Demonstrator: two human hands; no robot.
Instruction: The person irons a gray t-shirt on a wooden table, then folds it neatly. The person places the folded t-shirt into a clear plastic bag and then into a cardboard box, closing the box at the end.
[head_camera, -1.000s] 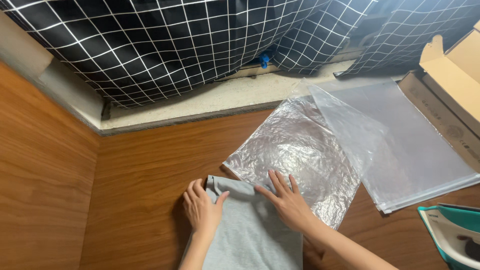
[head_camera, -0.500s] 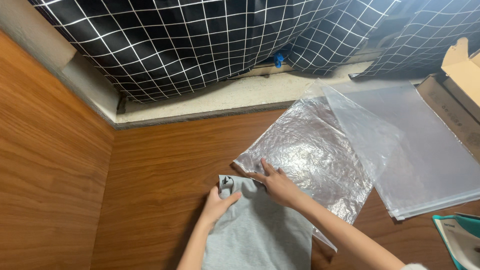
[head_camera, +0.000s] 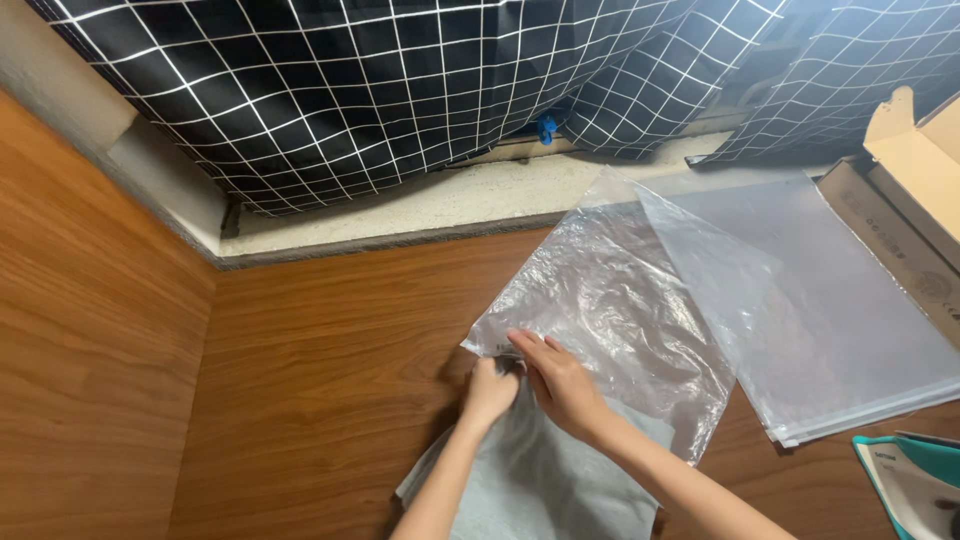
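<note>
— Starting at the left: how is the left hand (head_camera: 490, 392) set?

— The forearm rises from the bottom edge, slanting up and to the right. The hand is curled into a loose fist, knuckles up, its fingers clenched on the top edge of the folded grey cloth garment (head_camera: 540, 480) right where that edge meets the near corner of the crinkled clear plastic bag (head_camera: 610, 310). Whether the fingertips also pinch the plastic, I cannot tell — they are tucked under.

— And the garment itself?

— It lies flat on the brown wooden floor (head_camera: 330, 370), spreading back from the fingers toward the person, under both wrists.

— The right hand (head_camera: 562, 385)?

— Just beside the left, touching it. Its arm comes in from the lower right, wrist straight, palm down. The fingers are stretched forward and slightly spread, pressing on the bag's corner and the cloth edge beneath; nothing is gripped that I can see — they rest flat.

— What lies past the fingertips?

— The crinkled bag fans away up and to the right of them. Further right, overlapping its far edge, lies a smooth frosted zip-top plastic pouch (head_camera: 840, 310). Right of that stands an open brown cardboard box (head_camera: 915, 200), and below it, at the lower right corner, a teal and white object (head_camera: 910, 485), cut off by the frame. Well beyond the fingers hangs black fabric with a white grid (head_camera: 350, 90).
</note>
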